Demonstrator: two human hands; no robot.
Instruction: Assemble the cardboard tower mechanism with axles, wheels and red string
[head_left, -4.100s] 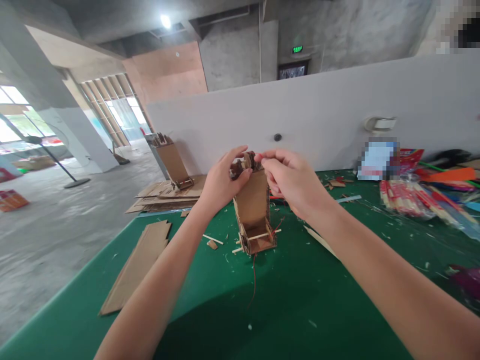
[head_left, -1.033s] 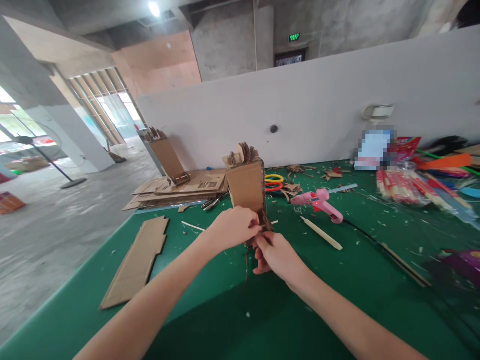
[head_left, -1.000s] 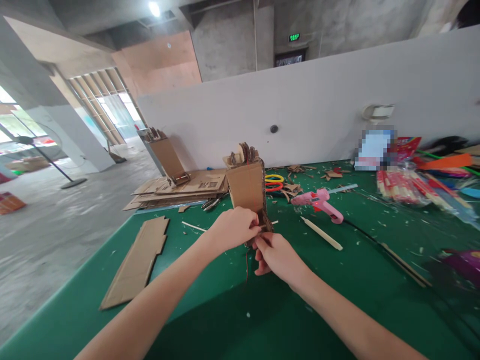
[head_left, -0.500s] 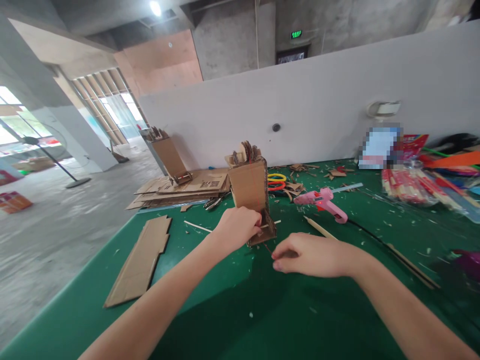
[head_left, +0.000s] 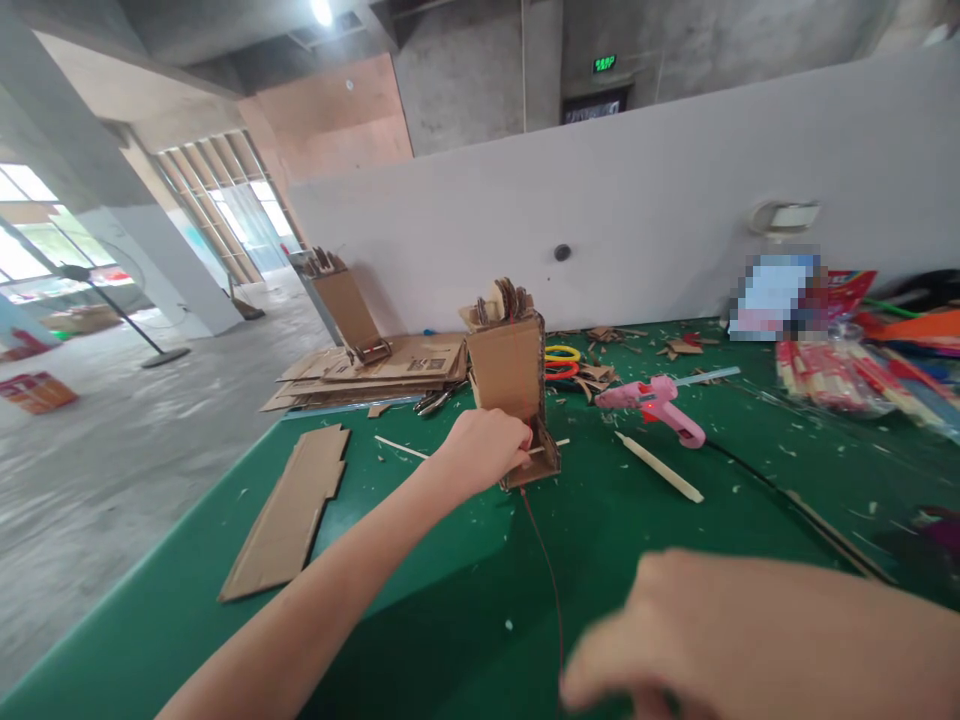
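Observation:
A tall cardboard box [head_left: 504,365] stands upright in the middle, with rounded corrugated pieces at its top and a small tray at its foot. My left hand [head_left: 491,445] is closed at that tray, its fingertips partly hidden. Beside these fingers a thin wooden stick [head_left: 562,442] pokes out. From the tray's underside a thin dark-red string [head_left: 551,570] runs toward me. The string ends at the fingertips of my right hand [head_left: 720,630], which is blurred, close to the camera and pinched on it.
A pink glue gun [head_left: 660,400] and a pale wooden stick [head_left: 660,467] lie to the right. On the left is a flat cardboard piece [head_left: 289,510]. Behind are stacked cardboard sheets [head_left: 412,355], a second cardboard box [head_left: 349,310], scissors [head_left: 562,370] and scraps. Packaged sticks [head_left: 821,375] lie far right.
My right hand has moved from near the tray toward the camera and down, drawing out a long length of string. My left hand has stayed at the tray.

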